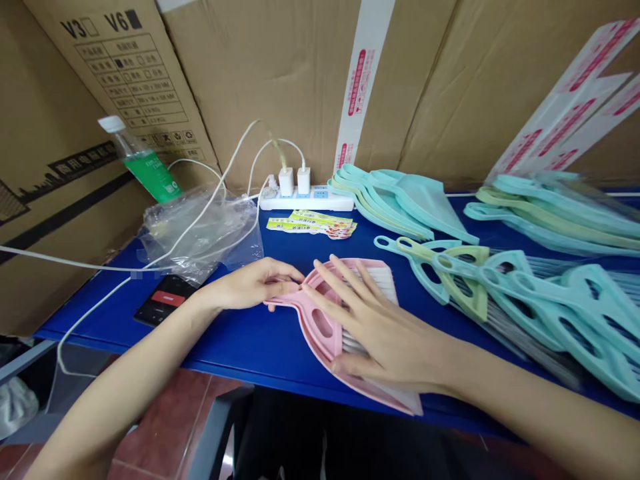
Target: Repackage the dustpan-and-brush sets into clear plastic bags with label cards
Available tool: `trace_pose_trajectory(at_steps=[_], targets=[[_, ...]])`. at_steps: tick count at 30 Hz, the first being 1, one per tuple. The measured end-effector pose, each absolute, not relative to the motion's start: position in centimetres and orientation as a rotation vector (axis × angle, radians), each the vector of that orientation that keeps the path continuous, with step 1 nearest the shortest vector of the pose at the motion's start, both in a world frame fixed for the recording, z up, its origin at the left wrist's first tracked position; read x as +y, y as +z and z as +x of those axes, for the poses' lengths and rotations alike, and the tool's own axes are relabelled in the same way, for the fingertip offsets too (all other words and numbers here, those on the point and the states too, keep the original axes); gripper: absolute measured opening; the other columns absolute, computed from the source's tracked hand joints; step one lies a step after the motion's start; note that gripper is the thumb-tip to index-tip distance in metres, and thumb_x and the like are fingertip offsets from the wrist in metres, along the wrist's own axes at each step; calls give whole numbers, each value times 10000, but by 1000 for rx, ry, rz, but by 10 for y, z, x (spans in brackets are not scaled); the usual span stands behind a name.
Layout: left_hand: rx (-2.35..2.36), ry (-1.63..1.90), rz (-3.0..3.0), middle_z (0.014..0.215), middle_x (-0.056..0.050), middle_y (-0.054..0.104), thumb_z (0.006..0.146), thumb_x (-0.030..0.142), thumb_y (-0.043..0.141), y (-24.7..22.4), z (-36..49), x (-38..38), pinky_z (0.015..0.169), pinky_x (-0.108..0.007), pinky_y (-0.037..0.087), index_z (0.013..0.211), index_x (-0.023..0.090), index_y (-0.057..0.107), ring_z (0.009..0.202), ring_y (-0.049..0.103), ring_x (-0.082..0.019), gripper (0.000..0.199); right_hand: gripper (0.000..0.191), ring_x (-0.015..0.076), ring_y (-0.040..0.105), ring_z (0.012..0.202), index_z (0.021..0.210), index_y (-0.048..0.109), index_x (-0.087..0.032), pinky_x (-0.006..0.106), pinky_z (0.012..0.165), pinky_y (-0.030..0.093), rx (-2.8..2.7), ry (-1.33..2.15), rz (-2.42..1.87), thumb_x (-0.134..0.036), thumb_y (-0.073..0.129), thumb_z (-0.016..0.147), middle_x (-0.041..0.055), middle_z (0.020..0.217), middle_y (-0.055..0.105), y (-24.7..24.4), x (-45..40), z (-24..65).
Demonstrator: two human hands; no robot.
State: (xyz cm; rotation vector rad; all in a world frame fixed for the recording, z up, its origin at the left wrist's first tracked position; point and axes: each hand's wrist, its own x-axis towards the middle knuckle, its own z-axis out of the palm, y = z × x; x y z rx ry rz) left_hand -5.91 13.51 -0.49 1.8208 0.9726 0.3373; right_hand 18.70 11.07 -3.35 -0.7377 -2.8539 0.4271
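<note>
A pink plastic dustpan (320, 327) lies on the blue table, with a white-bristled hand brush (380, 283) nested against it. My right hand (375, 320) is spread across both, fingers over the pan and the bristles. My left hand (255, 285) grips the pan's pink handle side with its fingertips. To the right lie stacks of mint and pale green dustpans (395, 200) and mint and green hand brushes (540, 300), out of reach of either hand's fingers.
A white power strip (306, 199) with two chargers and loose white cables sits at the back. Nearby are printed labels (313, 225), a crumpled plastic bag (200, 233), a black phone (165, 300) and a green-labelled bottle (145, 163). Cardboard boxes (280, 80) stand behind the table.
</note>
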Motion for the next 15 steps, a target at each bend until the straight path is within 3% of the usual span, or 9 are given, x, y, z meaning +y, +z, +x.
trace_pose_trajectory(at_steps=[4, 9, 12, 15], targets=[[1009, 354, 1985, 881, -36, 688, 896, 284, 520, 1, -63, 136, 701, -229, 456, 1021, 126, 679, 760, 577, -138, 256, 853, 378, -102, 1454, 1574, 54, -195, 672, 1129, 119, -2825, 427, -722, -675, 336, 929, 196, 1622, -15, -39, 119, 192], [1104, 346, 2079, 819, -12, 678, 891, 287, 494, 4, -64, 134, 687, -219, 430, 962, 139, 684, 718, 551, -131, 252, 823, 365, -17, 1466, 1575, 41, -173, 654, 1135, 148, -2852, 370, -802, -656, 276, 952, 200, 1617, 68, -37, 129, 198], [1145, 317, 2095, 815, -15, 674, 893, 315, 477, 3, -65, 134, 679, -223, 424, 979, 130, 680, 708, 547, -134, 288, 741, 323, 89, 1480, 1570, 116, -123, 608, 1160, 167, -2836, 229, -873, -562, 264, 992, 181, 1602, 195, -27, 145, 202], [1156, 307, 2105, 830, -25, 673, 884, 330, 476, 2, -65, 135, 686, -229, 423, 984, 121, 679, 722, 551, -141, 307, 578, 303, 310, 1435, 1496, 333, -31, 542, 1143, 281, -2837, -56, -1049, -337, 267, 1011, 214, 1529, 375, -14, 173, 205]])
